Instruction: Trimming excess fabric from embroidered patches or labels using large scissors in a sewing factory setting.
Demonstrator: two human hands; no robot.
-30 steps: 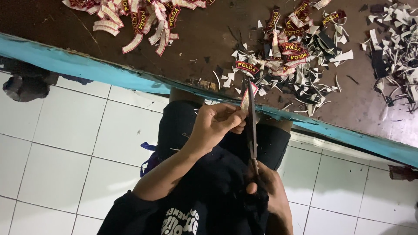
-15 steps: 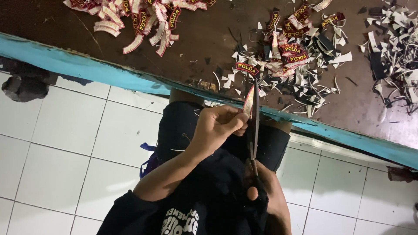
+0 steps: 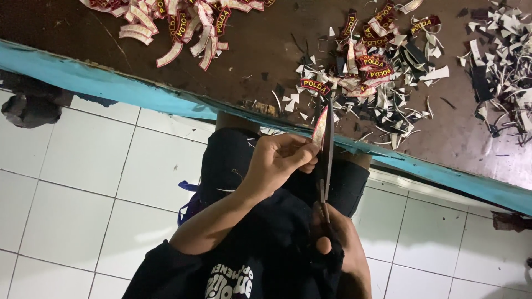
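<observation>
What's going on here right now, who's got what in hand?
A person is trimming a small curved patch with scissors. The left hand pinches the patch by its edge, and the right hand works the scissors, blades pointing up beside the patch. Both hands are over the person's lap, just short of the blue table edge. On the brown tabletop lie a heap of patches and offcuts straight ahead and another pile of patches to the left.
</observation>
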